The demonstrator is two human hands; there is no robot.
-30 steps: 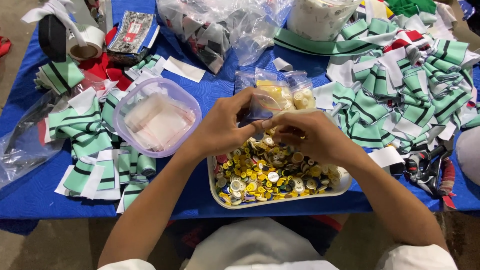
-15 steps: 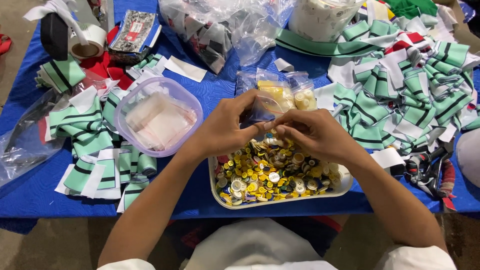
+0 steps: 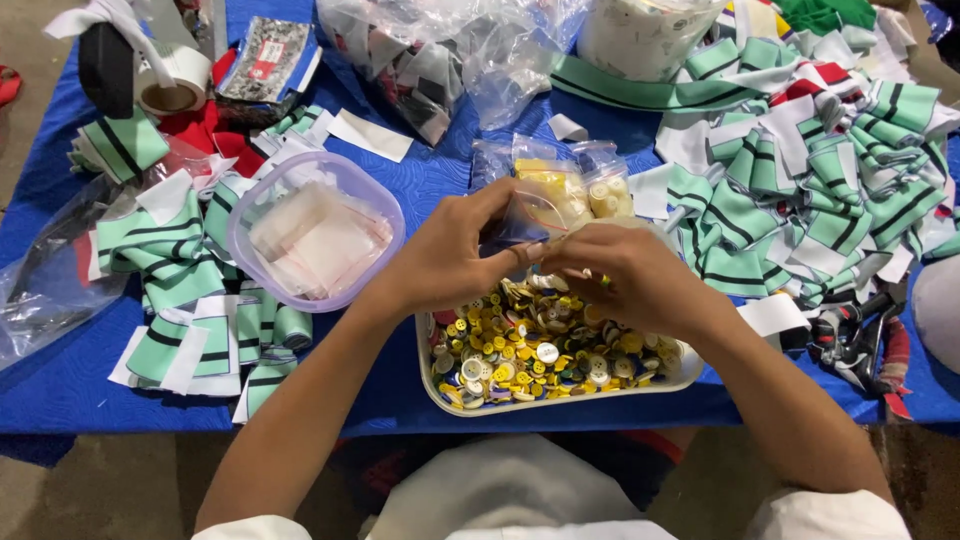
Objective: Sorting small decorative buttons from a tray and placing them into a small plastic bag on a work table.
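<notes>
Lying at far left on the blue table (image 3: 60, 390), green-striped fabric pieces (image 3: 170, 270) flank a lidded clear plastic tub (image 3: 315, 235). Left hand (image 3: 450, 260) pinches a small clear plastic bag (image 3: 520, 215); right hand (image 3: 630, 275) pinches a button, above a white tray of mixed buttons (image 3: 545, 365).

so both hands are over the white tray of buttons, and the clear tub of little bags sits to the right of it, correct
Not quite. The head view shows the clear tub to the left of the white tray of buttons, not the right. The left hand and right hand are indeed over the tray.
</notes>
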